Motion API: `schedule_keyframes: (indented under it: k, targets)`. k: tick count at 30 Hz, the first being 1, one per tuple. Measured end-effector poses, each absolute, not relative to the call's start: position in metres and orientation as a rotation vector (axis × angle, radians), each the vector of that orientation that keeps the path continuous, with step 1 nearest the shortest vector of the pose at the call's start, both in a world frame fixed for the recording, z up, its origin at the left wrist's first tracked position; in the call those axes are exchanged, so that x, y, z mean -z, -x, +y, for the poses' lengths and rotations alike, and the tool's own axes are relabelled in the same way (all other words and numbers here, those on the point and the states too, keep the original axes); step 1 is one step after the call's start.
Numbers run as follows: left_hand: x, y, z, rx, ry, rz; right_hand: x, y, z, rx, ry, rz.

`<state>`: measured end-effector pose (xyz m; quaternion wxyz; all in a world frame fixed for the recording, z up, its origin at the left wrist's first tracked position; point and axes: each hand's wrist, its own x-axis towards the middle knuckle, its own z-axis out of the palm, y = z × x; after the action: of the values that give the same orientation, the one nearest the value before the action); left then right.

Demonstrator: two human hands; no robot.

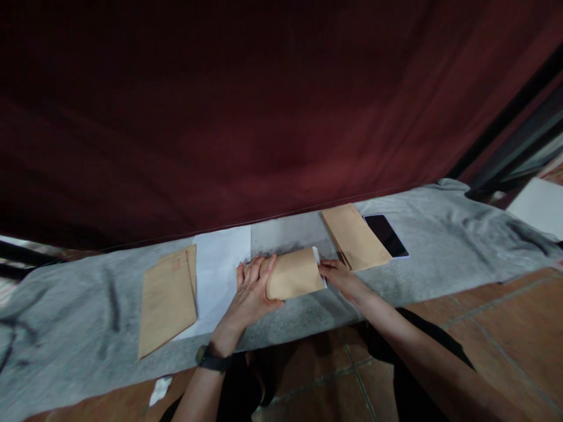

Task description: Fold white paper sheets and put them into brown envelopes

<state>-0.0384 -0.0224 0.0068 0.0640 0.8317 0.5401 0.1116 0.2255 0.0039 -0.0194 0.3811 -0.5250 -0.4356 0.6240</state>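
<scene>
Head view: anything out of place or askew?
A white scrap lies on the tiled floor, below the grey cloth. A white sheet pokes from the right end of the envelope under the left hand. The left envelope stack sits skewed.

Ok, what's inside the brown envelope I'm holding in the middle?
A white sheet: only its edge sticks out of the brown envelope at the end by your right hand. The rest is hidden inside, and your left hand covers the other end.
</scene>
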Motion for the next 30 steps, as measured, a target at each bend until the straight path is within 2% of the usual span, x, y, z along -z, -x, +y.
schedule_keyframes:
  k: [9,24,30]
  targets:
    - [-0.009,0.037,-0.022,-0.318,-2.496,1.613,0.017,-0.226,0.002,-1.630,1.303,-1.038]
    - [-0.009,0.037,-0.023,-0.190,-2.488,1.506,0.005,-0.234,0.008,-1.686,1.449,-1.248]
    - [-0.006,0.011,-0.027,-0.264,-2.575,1.426,0.012,-0.233,0.013,-1.640,1.478,-1.328]
